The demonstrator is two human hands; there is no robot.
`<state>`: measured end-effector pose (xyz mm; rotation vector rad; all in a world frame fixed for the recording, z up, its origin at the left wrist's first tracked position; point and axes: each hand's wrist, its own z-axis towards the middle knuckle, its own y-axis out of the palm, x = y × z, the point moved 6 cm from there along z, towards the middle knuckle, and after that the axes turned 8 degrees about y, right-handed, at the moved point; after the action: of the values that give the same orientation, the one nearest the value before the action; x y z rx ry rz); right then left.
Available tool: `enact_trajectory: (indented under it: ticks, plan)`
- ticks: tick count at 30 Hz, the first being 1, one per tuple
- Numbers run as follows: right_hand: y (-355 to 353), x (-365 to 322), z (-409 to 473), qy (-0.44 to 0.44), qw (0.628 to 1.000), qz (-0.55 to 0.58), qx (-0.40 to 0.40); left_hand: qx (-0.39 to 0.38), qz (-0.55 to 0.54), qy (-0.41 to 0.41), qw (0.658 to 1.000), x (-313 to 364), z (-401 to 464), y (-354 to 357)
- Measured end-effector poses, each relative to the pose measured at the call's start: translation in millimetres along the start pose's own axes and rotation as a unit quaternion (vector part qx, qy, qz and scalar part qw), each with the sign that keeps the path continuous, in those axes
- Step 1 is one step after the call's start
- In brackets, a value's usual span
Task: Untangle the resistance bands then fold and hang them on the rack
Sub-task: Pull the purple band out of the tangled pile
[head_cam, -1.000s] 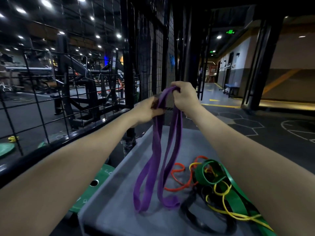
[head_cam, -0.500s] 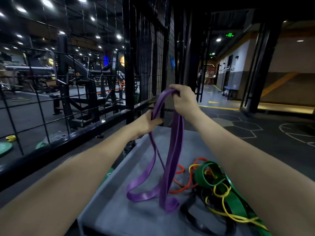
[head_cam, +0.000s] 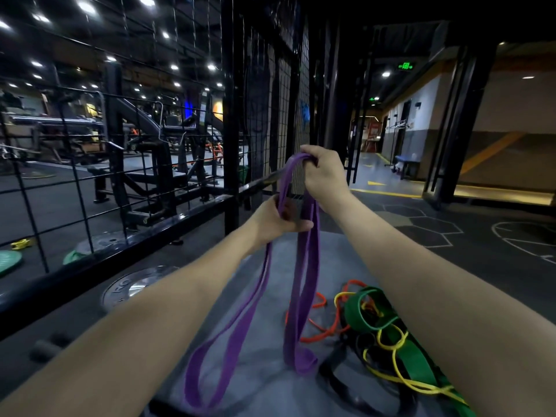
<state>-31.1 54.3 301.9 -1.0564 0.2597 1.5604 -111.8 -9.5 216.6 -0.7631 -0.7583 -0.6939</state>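
Head view: a weight plate (head_cam: 137,285) is seen flat on the floor beside the black wire fence (head_cam: 90,176). The purple band (head_cam: 304,284) is gripped low by the left hand (head_cam: 278,221) and pinched at its top fold by the right hand (head_cam: 323,174), its loops hanging onto the grey mat (head_cam: 270,371). Orange, green, yellow and black bands (head_cam: 373,323) are tangled at the right.
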Motion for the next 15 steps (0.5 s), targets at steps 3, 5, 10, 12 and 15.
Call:
enact_trajectory:
  ticks: [3, 5, 10, 12, 15]
  plan:
    - [0.1, -3.4, -2.2, 0.022, 0.999, 0.031, 0.001, -0.004, -0.02, 0.006, 1.0, -3.4, 1.6, 7.1]
    - [-4.4, -4.8, -2.7, 0.024, 0.999, 0.025, 0.0, 0.006, -0.003, -0.002, 1.0, -5.6, 2.2, 6.2]
    - [-11.1, -0.9, -2.0, 0.023, 1.0, 0.002, 0.007, 0.028, 0.015, -0.007, 0.999, -5.1, 5.1, -8.3]
    - [-10.9, -0.4, -1.4, 0.025, 1.0, 0.015, 0.004, 0.008, -0.001, -0.014, 1.0, -5.9, 5.5, -4.1]
    - [-9.2, 0.0, -0.2, 0.029, 0.999, 0.04, 0.001, -0.022, -0.043, -0.013, 0.999, -4.5, 2.8, 11.0]
